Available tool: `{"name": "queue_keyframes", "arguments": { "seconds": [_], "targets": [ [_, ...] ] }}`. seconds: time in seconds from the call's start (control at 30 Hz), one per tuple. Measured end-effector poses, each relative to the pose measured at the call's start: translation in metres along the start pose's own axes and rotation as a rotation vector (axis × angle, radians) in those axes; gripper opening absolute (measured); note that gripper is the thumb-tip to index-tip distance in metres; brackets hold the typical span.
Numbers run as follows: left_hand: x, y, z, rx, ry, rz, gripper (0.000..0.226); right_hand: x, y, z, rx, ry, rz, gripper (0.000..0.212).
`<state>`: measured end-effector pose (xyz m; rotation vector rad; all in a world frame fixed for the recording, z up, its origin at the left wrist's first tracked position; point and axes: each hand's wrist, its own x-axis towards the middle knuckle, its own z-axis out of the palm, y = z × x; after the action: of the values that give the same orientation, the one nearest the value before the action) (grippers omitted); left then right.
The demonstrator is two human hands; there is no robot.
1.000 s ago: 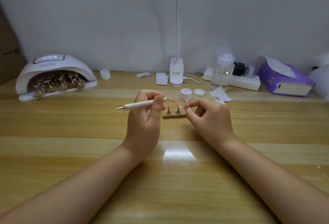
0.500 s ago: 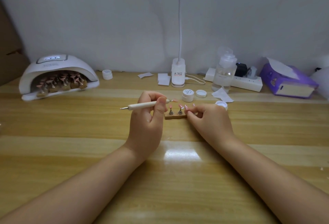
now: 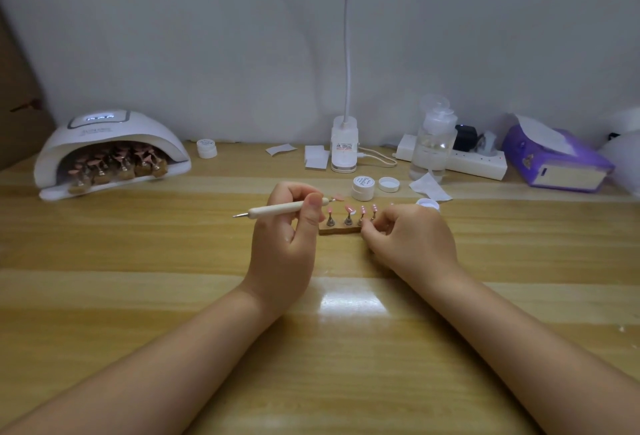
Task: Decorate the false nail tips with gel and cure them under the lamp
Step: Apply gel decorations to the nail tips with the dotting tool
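Note:
My left hand (image 3: 287,227) grips a white dotting pen (image 3: 277,209) held level, its far tip touching a pink nail tip (image 3: 337,197). Just right of it a small brown holder strip (image 3: 337,230) carries several pink nail tips (image 3: 349,208) on metal stands. My right hand (image 3: 412,237) pinches the strip's right end and hides that part. An open white gel jar (image 3: 363,188) and its lid (image 3: 389,184) sit behind the strip. At the far left the white curing lamp (image 3: 110,144) is lit, with several holders of pink tips (image 3: 117,164) inside.
A white lamp base with cable (image 3: 344,144), a clear pump bottle (image 3: 433,138), a power strip (image 3: 460,161) and a purple tissue box (image 3: 554,161) line the wall. Another white jar (image 3: 206,148), paper wipes (image 3: 429,187) and a small white cap (image 3: 427,204) lie on the wooden table (image 3: 173,261).
My right hand has dropped lower onto the strip's right end, uncovering more nail tips. The left hand and pen have stayed in about the same place.

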<state>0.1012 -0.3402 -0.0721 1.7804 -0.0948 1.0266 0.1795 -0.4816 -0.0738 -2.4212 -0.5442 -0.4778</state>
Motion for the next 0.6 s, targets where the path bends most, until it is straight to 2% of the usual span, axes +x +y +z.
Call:
{"name": "queue_keyframes", "arguments": {
  "seconds": [0.13,0.23,0.3,0.37,0.47,0.6],
  "targets": [
    [0.001,0.0,0.0,0.007,0.005,0.009,0.01,0.001,-0.003,-0.014,-0.027,0.079,-0.065,0.035],
    [0.001,0.0,-0.001,0.006,-0.01,0.008,0.01,0.011,0.007,-0.03,0.05,0.195,-0.074,0.018],
    [0.0,0.0,-0.001,0.0,-0.017,0.005,0.009,0.02,0.022,-0.037,0.069,0.255,-0.06,0.018],
    [0.0,-0.001,-0.001,-0.002,-0.018,0.005,0.009,0.027,0.041,-0.04,0.047,0.197,0.02,0.031],
    [0.001,-0.002,-0.001,-0.006,-0.018,0.002,0.009,0.031,0.063,-0.039,0.005,0.01,0.174,0.049],
    [0.001,-0.003,-0.001,-0.004,-0.024,0.006,0.01,0.029,0.077,-0.033,-0.051,-0.167,0.206,0.054]
  ]
}}
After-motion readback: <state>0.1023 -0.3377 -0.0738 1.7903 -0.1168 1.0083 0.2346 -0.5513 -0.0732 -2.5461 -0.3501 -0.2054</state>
